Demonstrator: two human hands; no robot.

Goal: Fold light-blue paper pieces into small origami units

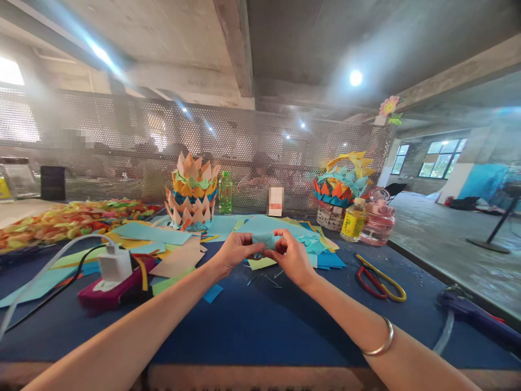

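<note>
View: head camera, looking forward and down over a blue work table (260, 326).
Left hand: the left hand (236, 251) has its fingertips closed in a pinch on the left edge of a small light-blue folded paper piece (264, 240).
Right hand: the right hand (291, 255) pinches the right edge of the same piece, thumb on top; a metal bangle (380, 342) sits on that wrist.
Piece location: held between both hands, just above the table, in front of the loose paper sheets (171, 239).
Step in hand: judged to be creasing or shaping a fold in the piece; the exact fold is too small to tell.
Next move calls for: by judgement, a firm two-sided pinch and matched edges, so the crease runs straight.
Count, paper models: two; a stacked peach, orange and blue paper tower (191, 190) and a paper basket (342, 187) with a handle.
Count, bottles: one green bottle (225, 193), one yellow-labelled bottle (353, 220); beside it, one pink jar (377, 220).
Count, scissors: one pair of scissors (378, 279), right of the hands.
Count, chargers: one white charger (114, 263) on a magenta power strip (109, 293).
Count, folded units: a heap of folded units (69, 217) far left, too many to count.
</note>
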